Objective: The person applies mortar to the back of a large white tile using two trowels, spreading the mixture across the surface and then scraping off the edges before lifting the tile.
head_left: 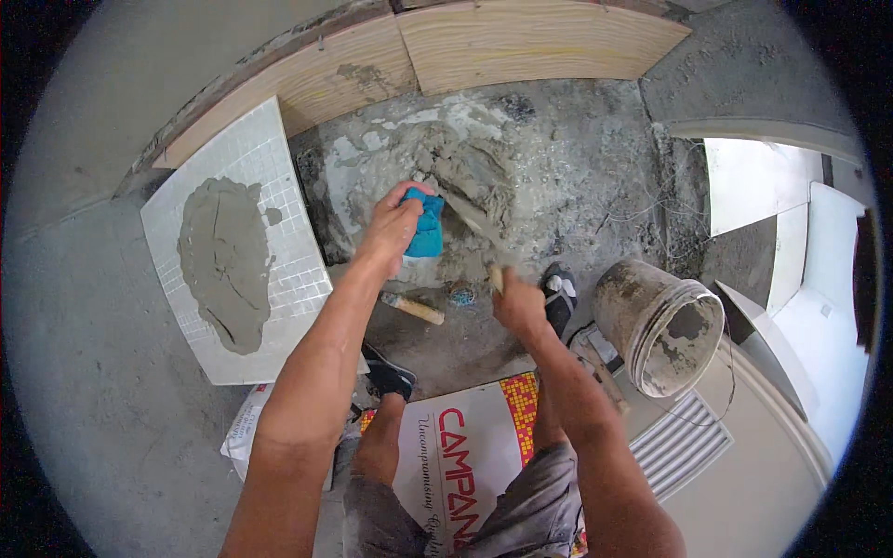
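Note:
My left hand grips a turquoise folded pad or sponge over a mound of wet grey mortar. My right hand holds the wooden handle of a trowel, blurred, whose grey mortar-smeared blade reaches up beside the pad into the mortar. Below them on the floor lie another wooden-handled tool and a small round container. To the left, a white tile with a grid surface carries a broad patch of mortar.
A dirty bucket is by my right foot, near a beige door with vents. Plywood boards line the far edge. White panels are at right. A printed sheet is under me, a white sack at left.

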The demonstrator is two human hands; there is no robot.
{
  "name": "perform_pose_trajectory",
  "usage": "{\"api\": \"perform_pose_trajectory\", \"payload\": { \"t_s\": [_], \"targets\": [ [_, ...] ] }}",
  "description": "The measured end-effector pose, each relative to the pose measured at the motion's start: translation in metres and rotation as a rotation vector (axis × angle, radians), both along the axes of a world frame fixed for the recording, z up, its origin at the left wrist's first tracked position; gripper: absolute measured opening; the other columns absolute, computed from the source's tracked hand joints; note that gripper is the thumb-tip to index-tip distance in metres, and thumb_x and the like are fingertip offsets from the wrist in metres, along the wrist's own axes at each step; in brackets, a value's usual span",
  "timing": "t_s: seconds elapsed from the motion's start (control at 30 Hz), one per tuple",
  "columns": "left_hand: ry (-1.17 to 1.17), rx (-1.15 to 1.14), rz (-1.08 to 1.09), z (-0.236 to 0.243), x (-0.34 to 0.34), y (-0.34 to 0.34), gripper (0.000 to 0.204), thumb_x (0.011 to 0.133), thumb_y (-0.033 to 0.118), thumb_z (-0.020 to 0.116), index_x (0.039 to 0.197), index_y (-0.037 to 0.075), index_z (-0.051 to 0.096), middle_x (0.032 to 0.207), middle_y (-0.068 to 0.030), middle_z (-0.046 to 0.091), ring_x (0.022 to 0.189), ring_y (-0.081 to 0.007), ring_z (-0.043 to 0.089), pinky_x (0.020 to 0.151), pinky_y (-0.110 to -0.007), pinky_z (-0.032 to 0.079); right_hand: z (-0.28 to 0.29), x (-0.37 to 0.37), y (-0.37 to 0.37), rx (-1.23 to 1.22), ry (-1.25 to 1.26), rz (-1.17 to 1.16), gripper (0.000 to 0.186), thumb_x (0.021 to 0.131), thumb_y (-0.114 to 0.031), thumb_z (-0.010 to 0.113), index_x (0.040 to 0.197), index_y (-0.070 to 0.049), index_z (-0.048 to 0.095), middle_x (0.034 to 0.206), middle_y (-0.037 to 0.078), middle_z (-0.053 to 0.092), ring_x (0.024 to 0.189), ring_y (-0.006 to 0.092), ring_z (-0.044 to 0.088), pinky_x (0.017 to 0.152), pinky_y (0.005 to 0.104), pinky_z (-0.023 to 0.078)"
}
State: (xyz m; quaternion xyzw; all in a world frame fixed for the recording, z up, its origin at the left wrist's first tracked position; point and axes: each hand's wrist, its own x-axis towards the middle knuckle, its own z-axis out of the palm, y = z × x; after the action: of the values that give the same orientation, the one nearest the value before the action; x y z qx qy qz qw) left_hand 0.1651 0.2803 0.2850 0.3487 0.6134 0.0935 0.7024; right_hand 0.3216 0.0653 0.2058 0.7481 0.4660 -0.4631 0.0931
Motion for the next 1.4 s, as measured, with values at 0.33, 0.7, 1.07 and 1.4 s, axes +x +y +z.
{"api": "perform_pose_trajectory", "payload": {
  "t_s": [0.33,0.7,1.07,1.4],
  "targets": [
    [-0.029,0.098,-0.266,-0.041,0.037,-0.016,0.018,0.09,0.01,0.047,0.105,0.01,0.058,0.087,-0.0012,0.055,0.074,-0.0127,0.053,0.063,-0.032,0.049,-0.063,-0.03,-0.008,0.129,0.642,-1.06,0.032,0.085,-0.015,0.062,0.11,0.003,0.051,0.082,0.013,0.063,0.064,0.0183,0.063,0.051,0.0352,0.049],
    [-0.197,0.077,0.4,0.037,-0.067,-0.141,0.07,0.087,0.019,0.066,0.146,0.014,0.03,0.128,-0.014,0.049,0.105,-0.0271,0.058,0.084,-0.042,0.054,0.011,0.011,-0.03,0.143,-0.087,-0.198,0.049,0.084,-0.029,0.063,0.125,-0.008,0.045,0.082,0.023,0.068,0.08,0.0483,0.064,0.074,0.0527,0.05],
    [-0.089,-0.323,0.59,0.084,-0.123,-0.272,0.06,0.088,0.013,0.059,0.144,0.014,0.036,0.126,-0.0104,0.052,0.107,-0.0256,0.057,0.085,-0.04,0.055,0.006,-0.023,-0.029,0.069,0.186,0.034,0.053,0.083,-0.034,0.064,0.123,-0.003,0.05,0.094,0.028,0.066,0.092,0.0461,0.064,0.081,0.0522,0.05],
    [0.176,-0.444,0.29,0.12,-0.084,-0.223,0.046,0.089,0.012,0.057,0.133,0.01,0.044,0.12,-0.0129,0.055,0.104,-0.0213,0.059,0.082,-0.032,0.054,-0.078,0.003,0.035,-0.06,0.364,0.407,0.063,0.086,-0.043,0.062,0.133,-0.002,0.05,0.104,0.029,0.066,0.102,0.0436,0.063,0.089,0.0499,0.049]
  ]
}}
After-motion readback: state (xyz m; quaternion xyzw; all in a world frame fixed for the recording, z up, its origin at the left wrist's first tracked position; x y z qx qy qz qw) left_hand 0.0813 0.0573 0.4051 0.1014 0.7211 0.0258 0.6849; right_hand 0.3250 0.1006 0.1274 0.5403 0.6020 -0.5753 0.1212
